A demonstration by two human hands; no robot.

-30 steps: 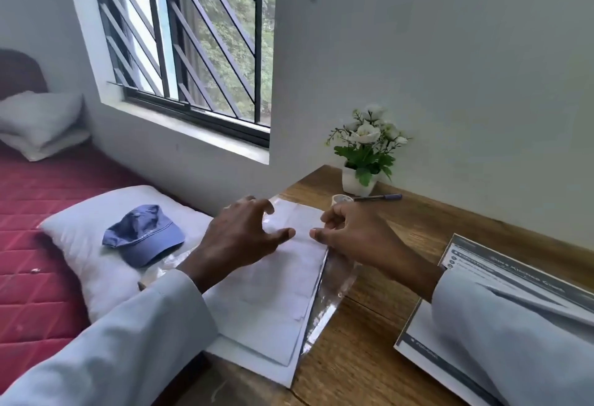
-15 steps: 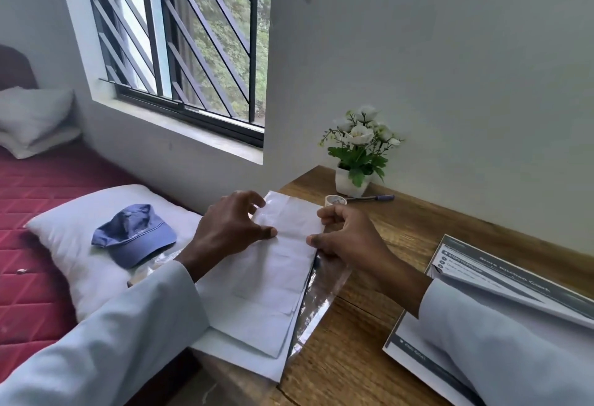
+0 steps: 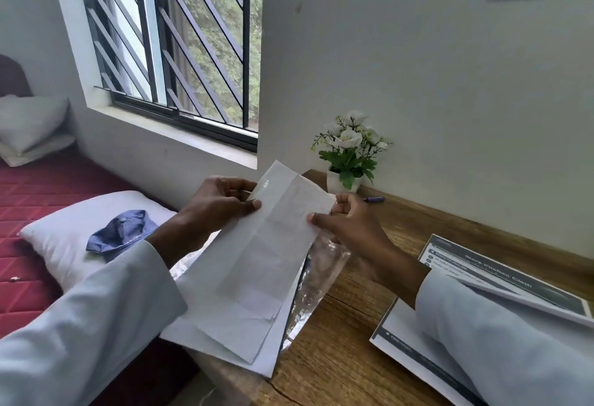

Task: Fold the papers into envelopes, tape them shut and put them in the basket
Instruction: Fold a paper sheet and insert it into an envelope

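A white folded paper (image 3: 273, 245) with visible creases is tilted up, its far end off the wooden table (image 3: 347, 341). My left hand (image 3: 218, 206) pinches its left edge with thumb on top. My right hand (image 3: 347, 222) pinches the right edge near the top. A small piece of clear tape (image 3: 266, 183) shines near the paper's upper left corner. Under the folded paper lie more white sheets (image 3: 266, 351) and a clear plastic sleeve (image 3: 321, 277). No basket or tape roll is visible.
A potted white flower (image 3: 348, 154) and a pen (image 3: 374, 200) stand at the table's back by the wall. Printed sheets (image 3: 501, 283) lie under my right forearm. Left of the table are a pillow (image 3: 64, 238), a blue cap (image 3: 119, 232) and a red mattress (image 3: 29, 280).
Both hands have taken hold of the folded paper's edges and lifted its far end off the stack. It lay flat on the table before. The tape roll behind my right hand is now hidden.
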